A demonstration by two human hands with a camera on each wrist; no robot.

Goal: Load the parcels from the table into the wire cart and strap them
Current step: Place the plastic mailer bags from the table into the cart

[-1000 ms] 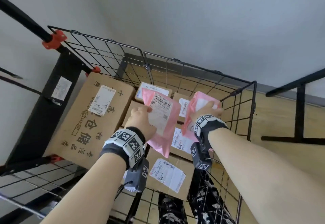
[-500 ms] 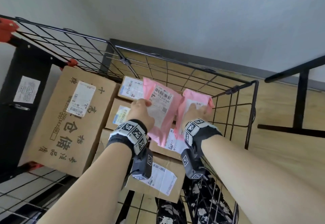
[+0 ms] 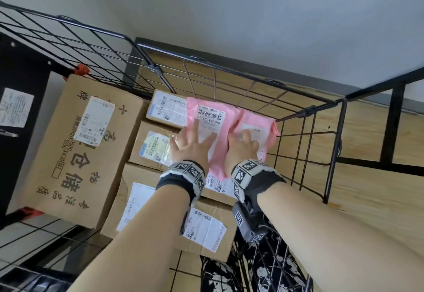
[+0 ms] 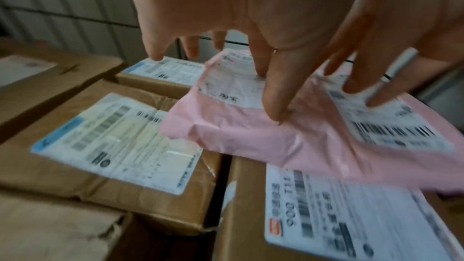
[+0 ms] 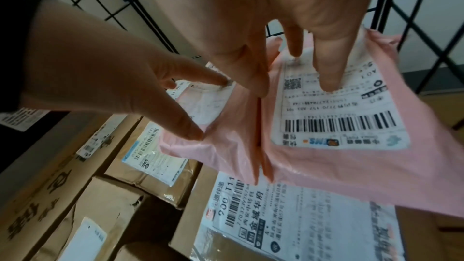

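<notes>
Evenly and softly lit in the head view, bright on the pale wall beyond the left hand (image 3: 191,147) and right hand (image 3: 244,146), with strong wide-angle bending toward the edges. Dimmer in both wrist views, shadowed beneath the palms. Blurred on labels nearest the left wrist camera, sharper on the barcode under the right fingers (image 5: 326,74).

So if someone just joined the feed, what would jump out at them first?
Two pink mailer bags lie side by side on the cardboard boxes at the wire cart's far right corner, the left hand and right hand pressing them flat. The big printed carton fills the left side.
</notes>
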